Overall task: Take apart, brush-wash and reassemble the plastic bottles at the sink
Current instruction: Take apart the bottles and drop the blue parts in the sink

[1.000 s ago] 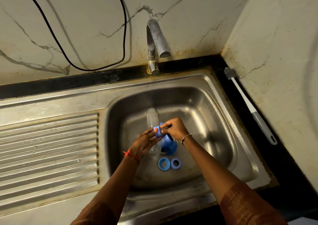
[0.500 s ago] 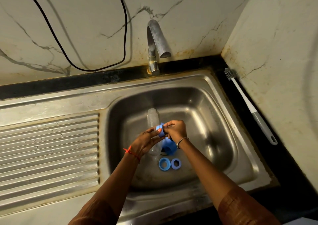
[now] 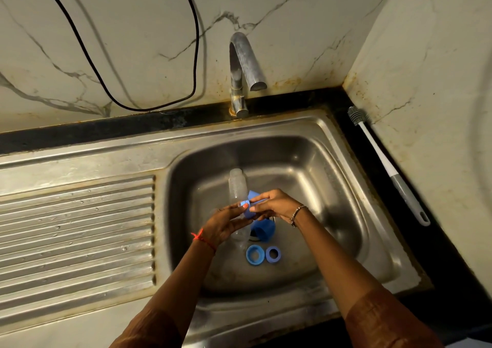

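over the middle of the sink (image 3: 332,134), the left hand (image 3: 226,227) and right hand (image 3: 277,205) both pinch a blue cap (image 3: 249,206). a clear bottle (image 3: 237,185), a blue cup (image 3: 264,229) and two blue rings (image 3: 255,254) lie in the sink.

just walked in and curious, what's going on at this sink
A person works over the sink, the left hand and right hand both pinching a small blue part. A clear bottle sits in the basin just behind the hands; a blue cap and two blue rings lie on the basin floor. The brush lies untouched beside the sink, on the right. No water shows at the tap.
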